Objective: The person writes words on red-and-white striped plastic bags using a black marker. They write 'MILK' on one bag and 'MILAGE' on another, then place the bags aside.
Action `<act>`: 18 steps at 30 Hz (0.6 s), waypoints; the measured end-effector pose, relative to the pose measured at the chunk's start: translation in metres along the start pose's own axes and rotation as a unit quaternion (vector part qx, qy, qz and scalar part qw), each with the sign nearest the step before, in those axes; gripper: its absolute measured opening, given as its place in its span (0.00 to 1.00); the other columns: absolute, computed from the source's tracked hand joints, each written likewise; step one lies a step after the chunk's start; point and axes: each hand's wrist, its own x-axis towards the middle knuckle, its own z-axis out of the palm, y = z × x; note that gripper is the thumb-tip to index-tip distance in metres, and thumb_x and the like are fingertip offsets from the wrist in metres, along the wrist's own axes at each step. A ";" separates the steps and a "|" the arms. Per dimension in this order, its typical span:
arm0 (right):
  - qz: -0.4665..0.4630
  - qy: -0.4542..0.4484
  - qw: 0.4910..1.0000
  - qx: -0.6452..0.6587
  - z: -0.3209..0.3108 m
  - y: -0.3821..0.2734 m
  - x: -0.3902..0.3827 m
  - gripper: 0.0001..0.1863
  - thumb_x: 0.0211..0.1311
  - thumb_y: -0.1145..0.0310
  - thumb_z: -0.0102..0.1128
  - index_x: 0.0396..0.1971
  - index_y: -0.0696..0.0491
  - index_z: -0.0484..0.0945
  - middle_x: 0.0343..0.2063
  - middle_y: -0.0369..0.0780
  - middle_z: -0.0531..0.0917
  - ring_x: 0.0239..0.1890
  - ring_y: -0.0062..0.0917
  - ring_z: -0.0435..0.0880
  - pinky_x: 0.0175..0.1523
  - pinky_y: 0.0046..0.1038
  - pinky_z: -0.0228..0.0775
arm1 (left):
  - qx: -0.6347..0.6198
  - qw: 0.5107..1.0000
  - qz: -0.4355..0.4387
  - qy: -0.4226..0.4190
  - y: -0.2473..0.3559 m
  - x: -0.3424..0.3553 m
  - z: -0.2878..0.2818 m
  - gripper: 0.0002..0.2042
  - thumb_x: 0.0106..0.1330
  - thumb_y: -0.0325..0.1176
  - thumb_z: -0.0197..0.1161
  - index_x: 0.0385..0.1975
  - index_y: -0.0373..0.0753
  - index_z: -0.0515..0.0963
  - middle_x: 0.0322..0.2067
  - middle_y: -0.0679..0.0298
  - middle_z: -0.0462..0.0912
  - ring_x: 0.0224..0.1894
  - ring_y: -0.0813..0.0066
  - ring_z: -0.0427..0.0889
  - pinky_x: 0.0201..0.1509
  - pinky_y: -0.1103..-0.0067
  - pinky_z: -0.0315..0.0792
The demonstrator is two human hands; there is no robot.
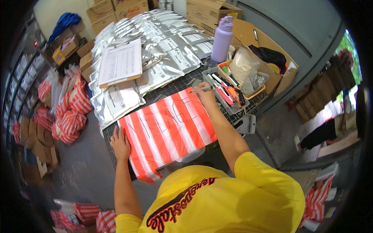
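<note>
A red-and-white striped plastic bag (165, 134) lies flat across the near side of the table, with large dark handwritten letters on it. My left hand (120, 144) rests at the bag's left edge, fingers extended and holding nothing. At the bag's far right corner, my right hand (206, 94) grips a slim marker (199, 90), its tip close to the plastic. Just right of that hand sits a clear plastic bin (232, 110) of pens, scissors and other small tools.
Silver pouches (163, 58) with labels cover the table behind the bag, and a clipboard with papers (121, 62) lies on them. A lilac bottle (222, 40) stands beside an open cardboard box (279, 79). Striped bundles (70, 112) and cartons (37, 138) are on the floor at left.
</note>
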 end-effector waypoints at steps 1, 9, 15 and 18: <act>-0.001 -0.005 1.000 0.013 -0.007 -0.006 -0.005 0.08 0.64 0.68 0.71 0.35 0.53 0.79 0.26 0.32 0.82 0.28 0.17 0.79 0.32 0.27 0.69 | -0.019 1.000 -0.007 0.020 0.004 0.003 -0.001 0.28 0.73 0.36 0.60 0.73 0.45 0.68 0.73 0.57 0.66 0.65 0.49 0.70 0.69 0.56 0.63; 0.090 -0.146 0.980 0.099 -0.033 -0.112 -0.121 0.09 0.72 0.70 0.60 0.47 0.58 0.82 0.32 0.36 0.84 0.31 0.16 0.82 0.36 0.19 0.72 | -0.468 0.841 -0.228 0.148 0.042 -0.008 -0.034 0.32 0.82 0.54 0.47 0.81 0.51 0.52 0.63 0.56 0.67 0.41 0.74 0.74 0.35 0.79 0.69; 0.057 -0.247 0.961 0.108 -0.039 -0.163 -0.161 0.10 0.69 0.70 0.60 0.43 0.60 0.82 0.30 0.36 0.83 0.31 0.15 0.78 0.36 0.20 0.69 | -0.789 0.589 -0.141 -0.105 0.168 -0.027 -0.115 0.58 0.54 0.90 0.22 0.83 0.62 0.40 0.64 0.56 0.67 0.30 0.77 0.74 0.20 0.86 0.54; 0.037 -0.285 0.954 0.086 -0.036 -0.188 -0.172 0.10 0.69 0.68 0.61 0.40 0.60 0.82 0.25 0.33 0.80 0.26 0.13 0.73 0.33 0.20 0.65 | -0.756 0.625 -0.078 -0.179 0.203 -0.030 -0.124 0.62 0.46 0.93 0.20 0.83 0.63 0.35 0.64 0.54 0.65 0.27 0.76 0.73 0.19 0.86 0.52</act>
